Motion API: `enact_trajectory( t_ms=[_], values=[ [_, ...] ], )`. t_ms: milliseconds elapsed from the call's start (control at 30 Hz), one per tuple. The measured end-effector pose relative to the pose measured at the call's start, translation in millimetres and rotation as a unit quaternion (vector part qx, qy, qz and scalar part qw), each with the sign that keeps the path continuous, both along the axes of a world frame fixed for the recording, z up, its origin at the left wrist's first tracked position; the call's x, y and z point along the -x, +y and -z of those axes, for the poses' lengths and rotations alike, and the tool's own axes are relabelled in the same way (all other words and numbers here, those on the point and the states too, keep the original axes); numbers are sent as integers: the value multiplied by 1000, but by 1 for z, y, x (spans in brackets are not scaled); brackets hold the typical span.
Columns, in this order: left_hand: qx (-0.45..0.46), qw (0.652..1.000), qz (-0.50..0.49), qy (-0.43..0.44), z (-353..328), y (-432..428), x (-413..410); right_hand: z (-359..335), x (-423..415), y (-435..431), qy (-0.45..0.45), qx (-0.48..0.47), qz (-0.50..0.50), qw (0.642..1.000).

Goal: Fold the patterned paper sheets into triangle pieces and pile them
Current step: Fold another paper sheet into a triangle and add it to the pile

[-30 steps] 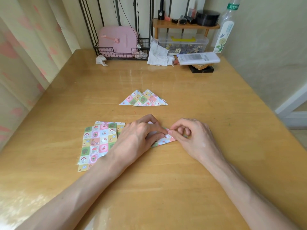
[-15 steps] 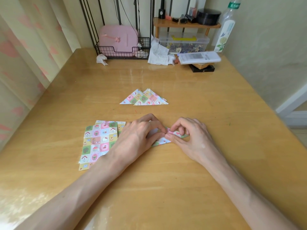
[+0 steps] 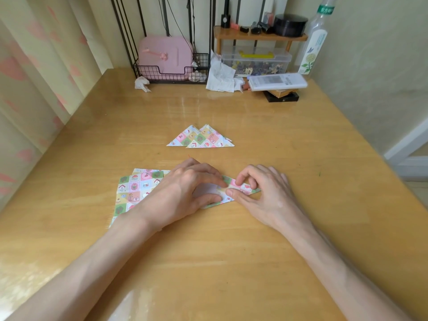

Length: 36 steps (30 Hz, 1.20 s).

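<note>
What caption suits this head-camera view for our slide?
Left hand and right hand fold a patterned sheet, flat sheets beside, finished triangles beyond.

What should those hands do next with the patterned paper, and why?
Probably the right hand slides along the fold to sharpen the crease: the half-folded patterned paper lies flat under the left hand, its tip pinched, not yet with the finished patterned triangles.
</note>
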State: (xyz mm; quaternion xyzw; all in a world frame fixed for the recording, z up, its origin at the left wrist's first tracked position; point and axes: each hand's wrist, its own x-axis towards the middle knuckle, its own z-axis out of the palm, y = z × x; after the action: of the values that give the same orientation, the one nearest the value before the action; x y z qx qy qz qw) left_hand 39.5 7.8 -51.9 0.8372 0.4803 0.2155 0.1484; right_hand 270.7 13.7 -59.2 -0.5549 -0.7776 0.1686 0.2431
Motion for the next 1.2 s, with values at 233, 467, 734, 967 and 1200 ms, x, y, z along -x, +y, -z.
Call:
enact_trajectory(
  t_ms=[233,467,734,967,1200],
  values=[
    [45,999,9,7,-4,2,6,1,7,-2,-43,-17,22,999],
    [68,997,24,19,-11,3,9,1,13,-4,-60,-4,36,998],
    [99,994,34,10,-12,4,15,1,16,-7,-73,0,46,996],
    [139,989,58,12,-18,2,22,1,19,-6,-49,-18,28,998],
    [150,986,72,35,-19,2,29,0,25,-4,-43,-17,8,999]
  ],
)
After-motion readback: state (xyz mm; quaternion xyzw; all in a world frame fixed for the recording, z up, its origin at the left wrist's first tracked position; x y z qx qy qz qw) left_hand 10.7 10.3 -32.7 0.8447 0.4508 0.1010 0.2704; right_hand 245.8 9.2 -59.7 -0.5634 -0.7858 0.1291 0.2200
